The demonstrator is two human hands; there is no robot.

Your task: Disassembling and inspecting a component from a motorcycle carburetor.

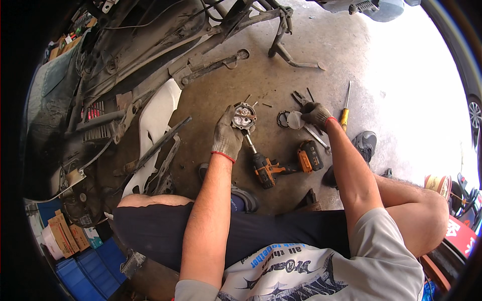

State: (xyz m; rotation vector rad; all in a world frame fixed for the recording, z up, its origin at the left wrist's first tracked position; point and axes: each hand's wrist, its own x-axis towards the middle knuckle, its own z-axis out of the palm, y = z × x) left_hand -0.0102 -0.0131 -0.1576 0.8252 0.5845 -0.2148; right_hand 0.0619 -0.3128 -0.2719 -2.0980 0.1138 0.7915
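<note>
My left hand [226, 135], in a dark-grimed knit glove with a red cuff, grips a round metal housing [244, 116] with inner parts showing. Just below it an orange-black cordless driver [267, 169] with a long socket lies on the floor. My gloved right hand [315, 115] is closed beside pliers [299, 98] and a round silver plate [294, 120]; what its fingers hold is hidden. A dark gasket-like piece [282, 119] and a wrench [317, 136] are next to these. A yellow-handled screwdriver [344, 115] lies farther right, and small pins [267, 105] lie near the housing.
A dirty vehicle frame with stand [296, 64] spans the upper left, with a white panel [158, 105] below. Blue bins [85, 271] and cardboard boxes [65, 231] sit at lower left. My bent legs and shoes [364, 145] border the work spot. A car [472, 115] shows far right.
</note>
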